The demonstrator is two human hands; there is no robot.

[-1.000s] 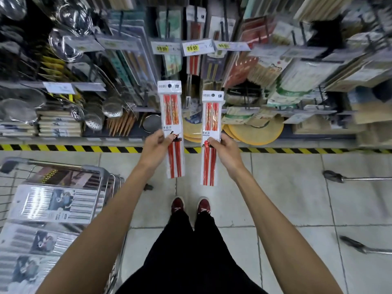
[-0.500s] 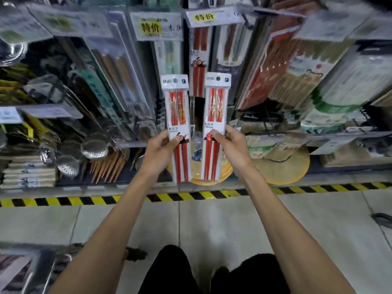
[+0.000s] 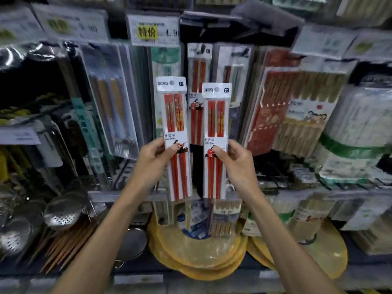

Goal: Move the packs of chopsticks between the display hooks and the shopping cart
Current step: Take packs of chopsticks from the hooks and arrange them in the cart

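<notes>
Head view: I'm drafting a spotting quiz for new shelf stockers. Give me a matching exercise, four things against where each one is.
Things
1. left pack
2. hung pack
3. skimmer
4. 4.9 price tag

Places
A. on the display, partly behind the right pack
B. top of the display, above the packs
C. pinched in the left hand
D. lower left shelf

Pairs: 1-C, 2-A, 3-D, 4-B
</notes>
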